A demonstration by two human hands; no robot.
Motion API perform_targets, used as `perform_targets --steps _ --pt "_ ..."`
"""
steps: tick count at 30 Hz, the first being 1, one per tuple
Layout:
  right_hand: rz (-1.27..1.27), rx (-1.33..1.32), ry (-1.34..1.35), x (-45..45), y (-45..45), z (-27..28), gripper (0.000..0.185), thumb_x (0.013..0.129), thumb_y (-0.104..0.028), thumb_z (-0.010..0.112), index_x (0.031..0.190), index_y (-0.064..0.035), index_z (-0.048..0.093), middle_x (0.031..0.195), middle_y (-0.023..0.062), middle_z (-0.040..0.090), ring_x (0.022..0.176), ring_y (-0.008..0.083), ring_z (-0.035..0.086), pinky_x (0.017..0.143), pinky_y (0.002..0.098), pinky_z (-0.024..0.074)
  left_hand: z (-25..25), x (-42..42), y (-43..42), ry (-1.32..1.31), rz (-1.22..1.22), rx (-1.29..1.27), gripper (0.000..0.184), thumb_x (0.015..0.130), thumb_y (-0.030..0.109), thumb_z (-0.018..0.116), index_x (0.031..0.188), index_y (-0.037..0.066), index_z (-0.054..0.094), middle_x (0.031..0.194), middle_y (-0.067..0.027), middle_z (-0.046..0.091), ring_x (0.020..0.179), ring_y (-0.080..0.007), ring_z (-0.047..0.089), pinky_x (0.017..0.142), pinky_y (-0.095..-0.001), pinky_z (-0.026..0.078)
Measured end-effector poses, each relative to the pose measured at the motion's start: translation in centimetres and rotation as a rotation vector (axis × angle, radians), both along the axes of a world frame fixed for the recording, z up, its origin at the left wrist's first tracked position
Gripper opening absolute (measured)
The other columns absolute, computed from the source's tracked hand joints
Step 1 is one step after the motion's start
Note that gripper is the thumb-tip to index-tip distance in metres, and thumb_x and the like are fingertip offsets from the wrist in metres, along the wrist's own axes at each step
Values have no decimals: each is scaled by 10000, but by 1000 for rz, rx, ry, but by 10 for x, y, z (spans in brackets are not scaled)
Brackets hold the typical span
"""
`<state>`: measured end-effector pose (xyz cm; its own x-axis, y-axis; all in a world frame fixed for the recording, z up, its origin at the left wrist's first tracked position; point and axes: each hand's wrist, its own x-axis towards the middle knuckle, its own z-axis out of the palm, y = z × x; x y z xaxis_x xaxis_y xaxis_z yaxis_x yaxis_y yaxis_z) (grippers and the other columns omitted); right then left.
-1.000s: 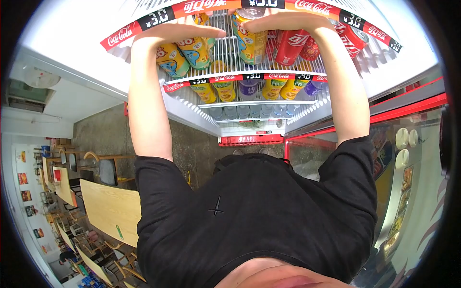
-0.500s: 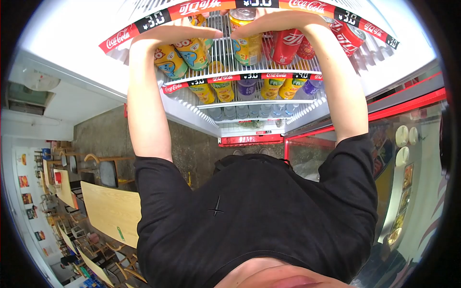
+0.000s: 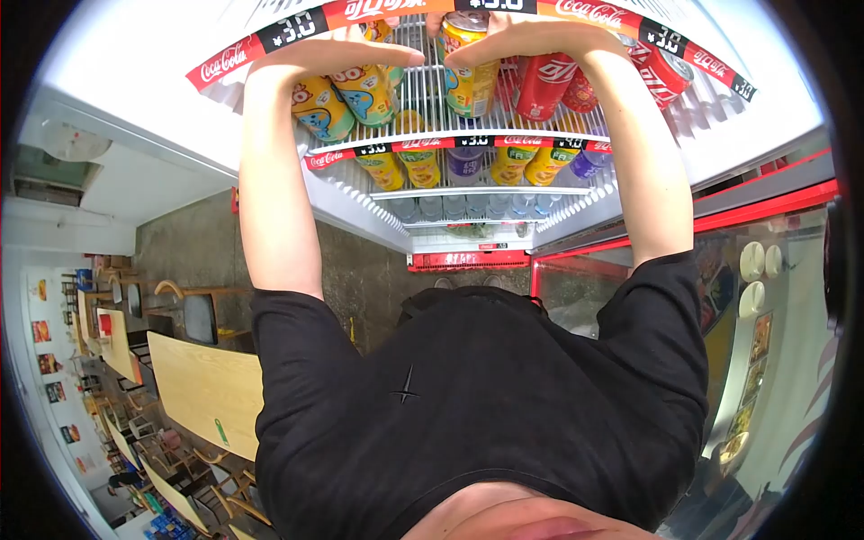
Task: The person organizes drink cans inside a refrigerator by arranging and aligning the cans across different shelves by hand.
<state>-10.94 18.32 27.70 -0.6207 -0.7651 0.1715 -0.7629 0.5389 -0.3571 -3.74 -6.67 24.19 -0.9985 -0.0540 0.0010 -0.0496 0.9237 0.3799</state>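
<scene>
My left hand reaches into the top shelf with its thumb stretched out across a yellow cartoon can; its other fingers are largely hidden behind the price strip. Another yellow can leans beside it. My right hand lies around the upper part of a yellow-and-teal can, thumb across its front. Fingertips show at that can's far left side, and its base is at the shelf wires. Close under my right wrist stands a red Coca-Cola can.
A lower shelf strip fronts yellow and purple bottles, with clear bottles below. At the right is the red-framed glass door. Wooden tables and chairs stand to the left. Another red can lies tilted at the shelf's right.
The view has shifted slightly, moving the shelf and cans a little rightward in it. Both hands keep nearly the same pose among the cans.
</scene>
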Motion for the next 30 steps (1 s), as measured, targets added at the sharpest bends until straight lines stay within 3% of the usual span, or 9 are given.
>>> perform_targets --steps 13,19,23,30 --pt "11 -26 52 -1 -1 -2 613 801 -534 752 1227 -98 683 1222 142 685 1126 288 627 994 397 476 -5 -6 -3 105 34 -58 676 792 617 740 1297 178 644 1185 -70 707 1040 -194 690 903 -350 541" --pt "16 -35 63 -2 -1 -2 610 805 -532 750 1231 -101 680 1225 140 683 1130 291 625 995 402 475 -14 -14 -29 222 148 -218 625 839 570 722 1314 175 634 1219 -73 700 1073 -202 686 924 -354 535" --pt "18 -39 77 -3 -1 -3 608 808 -530 749 1233 -102 678 1226 139 682 1132 293 623 996 406 475 -24 -33 -83 310 170 -400 490 960 419 629 1369 151 586 1336 -61 657 1153 -223 662 973 -368 527" --pt "13 -40 121 1 -1 -6 604 812 -528 746 1237 -105 675 1229 138 679 1136 296 621 998 413 474 -35 -35 -71 380 193 -475 515 953 450 625 1375 159 580 1347 -64 647 1168 -226 651 984 -374 515"
